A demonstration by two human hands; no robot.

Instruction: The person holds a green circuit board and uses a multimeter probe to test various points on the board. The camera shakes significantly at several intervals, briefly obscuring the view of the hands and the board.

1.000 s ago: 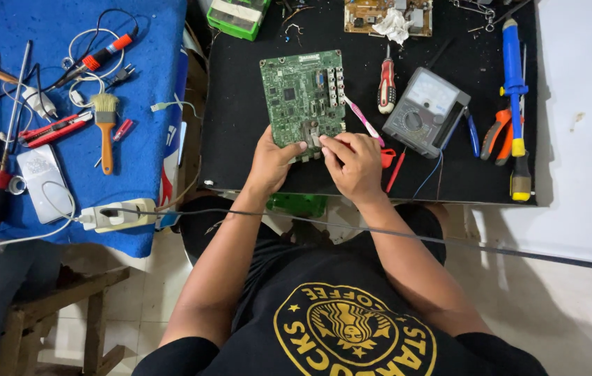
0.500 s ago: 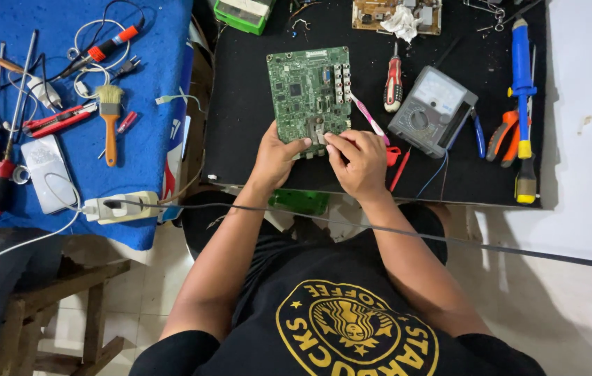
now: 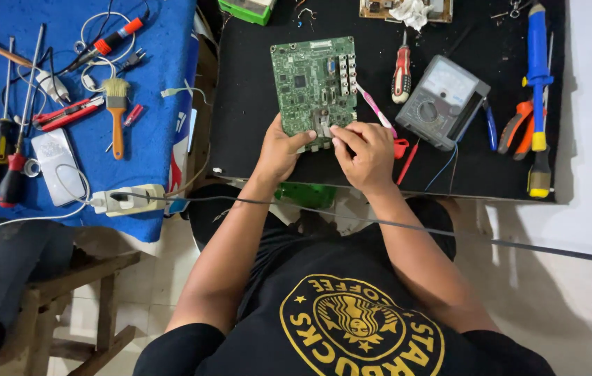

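Observation:
A green circuit board (image 3: 310,80) lies on the black mat (image 3: 247,118) in front of me. My left hand (image 3: 278,150) grips the board's near left edge, thumb on top. My right hand (image 3: 364,154) rests at the board's near right corner, fingertips pinched on a small metal part there. What the fingers hold exactly is too small to tell.
A grey analog multimeter (image 3: 442,101), a red screwdriver (image 3: 401,72), a pink-handled tool (image 3: 376,108), orange pliers (image 3: 515,129) and a blue-yellow tool (image 3: 537,76) lie right of the board. The blue cloth (image 3: 150,139) at left carries screwdrivers, a brush (image 3: 117,111), red cutters and a power strip (image 3: 129,200).
The view has shifted slightly. Both hands stay at the board's near edge, the right fingers working at the same corner.

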